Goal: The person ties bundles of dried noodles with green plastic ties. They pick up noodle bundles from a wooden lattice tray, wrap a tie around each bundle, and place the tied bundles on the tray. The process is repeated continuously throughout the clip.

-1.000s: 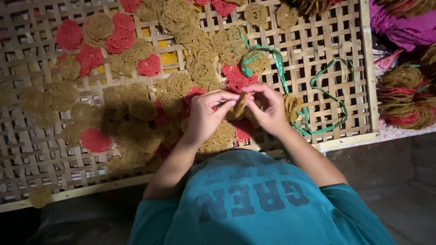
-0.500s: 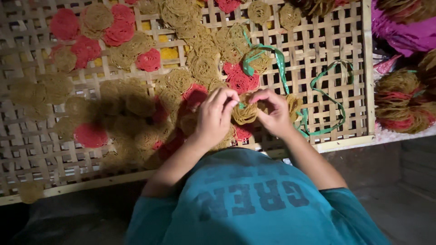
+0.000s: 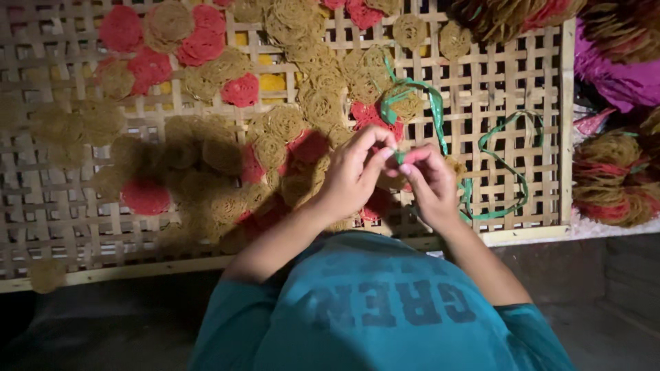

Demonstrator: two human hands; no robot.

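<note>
Green plastic ribbon (image 3: 436, 110) ran from between the two hands up and over the woven bamboo tray (image 3: 536, 69), looping again to the right. The left hand (image 3: 354, 172) and right hand (image 3: 427, 182) met fingertip to fingertip above the tray's near edge, both pinched narrowly on the ribbon's end, with a small stack of tan discs just visible between them. Round lacy noodle discs, tan (image 3: 285, 122) and red (image 3: 240, 89), lay scattered across the tray. Tied bundles of discs (image 3: 612, 175) sat off to the right.
</note>
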